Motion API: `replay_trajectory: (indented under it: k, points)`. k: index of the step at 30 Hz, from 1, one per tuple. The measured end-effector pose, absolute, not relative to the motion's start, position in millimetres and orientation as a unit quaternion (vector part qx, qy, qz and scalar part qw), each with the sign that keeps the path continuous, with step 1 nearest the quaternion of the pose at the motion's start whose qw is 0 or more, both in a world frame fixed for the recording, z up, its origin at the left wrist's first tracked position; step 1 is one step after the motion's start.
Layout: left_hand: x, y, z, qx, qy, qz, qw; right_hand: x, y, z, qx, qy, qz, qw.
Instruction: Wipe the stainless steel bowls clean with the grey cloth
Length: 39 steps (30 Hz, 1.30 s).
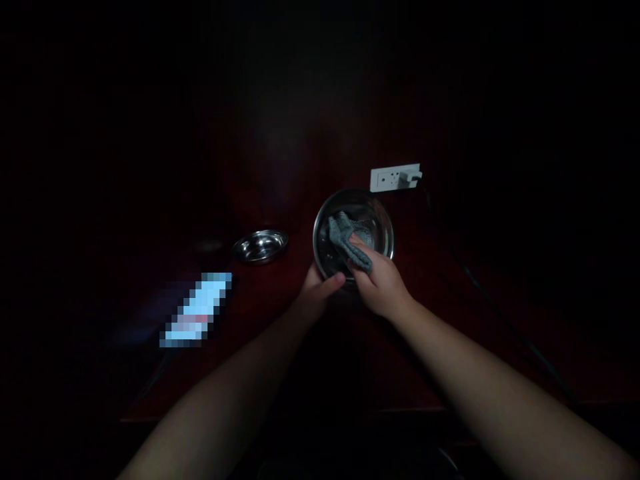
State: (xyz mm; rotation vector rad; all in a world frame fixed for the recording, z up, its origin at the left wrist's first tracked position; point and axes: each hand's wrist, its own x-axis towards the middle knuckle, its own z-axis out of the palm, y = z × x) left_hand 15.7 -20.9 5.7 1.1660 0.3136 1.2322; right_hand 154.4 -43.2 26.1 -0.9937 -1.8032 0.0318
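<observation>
Presently, a steel bowl [354, 200] is held at the desk [423, 280], its opening tilted toward the camera. The bowl's near-left rim is clasped in the grip of the left hand [317, 288], thumb over the edge. A grey cloth [341, 230] is gripped by the right hand [384, 283] inside the bowl. Left of the bowl, a shallow steel dish [261, 247] is placed; beyond its right side, a white socket plate [390, 179] is seen.

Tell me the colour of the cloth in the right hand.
The cloth is grey with a blue-green tint, seen in the head view.
</observation>
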Motion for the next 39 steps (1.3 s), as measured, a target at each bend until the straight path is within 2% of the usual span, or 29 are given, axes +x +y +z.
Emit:
replay_trajectory:
  k: [9, 17, 39]
  points:
    - [16.3, -21.6, -2.0, 0.460, 0.140, 0.553, 0.681, 155.6, -39.1, 21.3, -0.404, -0.758, 0.021, 0.512]
    - [17.4, -17.9, -4.6, 0.416, 0.186, 0.581, 0.675, 148.6, -53.8, 36.2, -0.308, -0.843, 0.122, 0.424]
    - [14.3, -9.3, -9.5, 0.409, 0.214, 0.656, 0.598, 151.2, -53.1, 38.1, -0.375, -0.838, 0.140, 0.372]
